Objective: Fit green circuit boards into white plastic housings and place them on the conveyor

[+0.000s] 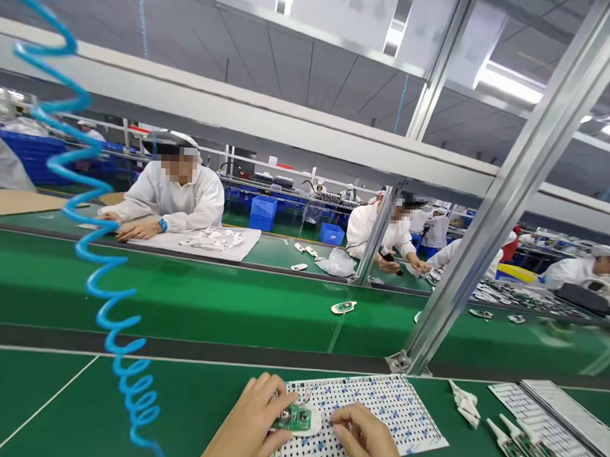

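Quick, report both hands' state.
Left hand: fingers closed on the small circuit board.
Right hand: fingers curled, resting on the dotted sheet; grip unclear.

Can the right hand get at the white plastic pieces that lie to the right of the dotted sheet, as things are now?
Probably yes. The right hand rests on the dotted sheet, and the white plastic pieces lie on the green table just beyond the sheet's right edge. Nothing stands between them.
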`<act>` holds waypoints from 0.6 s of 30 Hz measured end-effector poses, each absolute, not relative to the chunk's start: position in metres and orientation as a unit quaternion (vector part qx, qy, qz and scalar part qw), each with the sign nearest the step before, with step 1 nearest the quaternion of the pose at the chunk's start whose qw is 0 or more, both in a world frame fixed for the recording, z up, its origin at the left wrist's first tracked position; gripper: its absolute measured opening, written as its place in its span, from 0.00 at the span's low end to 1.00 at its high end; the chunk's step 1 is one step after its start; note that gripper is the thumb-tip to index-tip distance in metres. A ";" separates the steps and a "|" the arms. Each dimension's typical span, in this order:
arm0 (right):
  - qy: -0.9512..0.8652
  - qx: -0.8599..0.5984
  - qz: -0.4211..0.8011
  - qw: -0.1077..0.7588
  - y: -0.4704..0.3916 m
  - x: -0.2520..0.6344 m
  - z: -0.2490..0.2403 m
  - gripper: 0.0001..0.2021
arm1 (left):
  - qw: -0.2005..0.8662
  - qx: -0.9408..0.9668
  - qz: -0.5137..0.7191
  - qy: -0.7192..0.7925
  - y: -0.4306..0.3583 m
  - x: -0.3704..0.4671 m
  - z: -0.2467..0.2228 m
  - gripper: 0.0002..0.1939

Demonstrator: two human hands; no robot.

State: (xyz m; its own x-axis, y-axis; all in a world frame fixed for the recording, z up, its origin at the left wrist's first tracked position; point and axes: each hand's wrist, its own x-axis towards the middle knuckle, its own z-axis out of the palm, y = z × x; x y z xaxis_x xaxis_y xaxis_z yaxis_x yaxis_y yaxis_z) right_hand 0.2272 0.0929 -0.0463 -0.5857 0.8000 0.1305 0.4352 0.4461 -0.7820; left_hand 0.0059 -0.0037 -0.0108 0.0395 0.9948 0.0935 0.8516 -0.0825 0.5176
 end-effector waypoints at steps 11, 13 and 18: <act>-0.755 -0.280 0.499 0.320 0.119 0.150 -0.078 0.09 | 0.170 0.717 0.152 0.659 0.008 -0.003 -0.016 0.11; -0.771 -0.277 0.472 0.325 0.116 0.151 -0.080 0.09 | 0.171 0.716 0.161 0.658 0.006 0.000 -0.012 0.10; -0.876 -0.216 0.245 0.354 0.109 0.167 -0.071 0.10 | 0.211 0.686 0.166 0.676 0.002 0.005 -0.004 0.19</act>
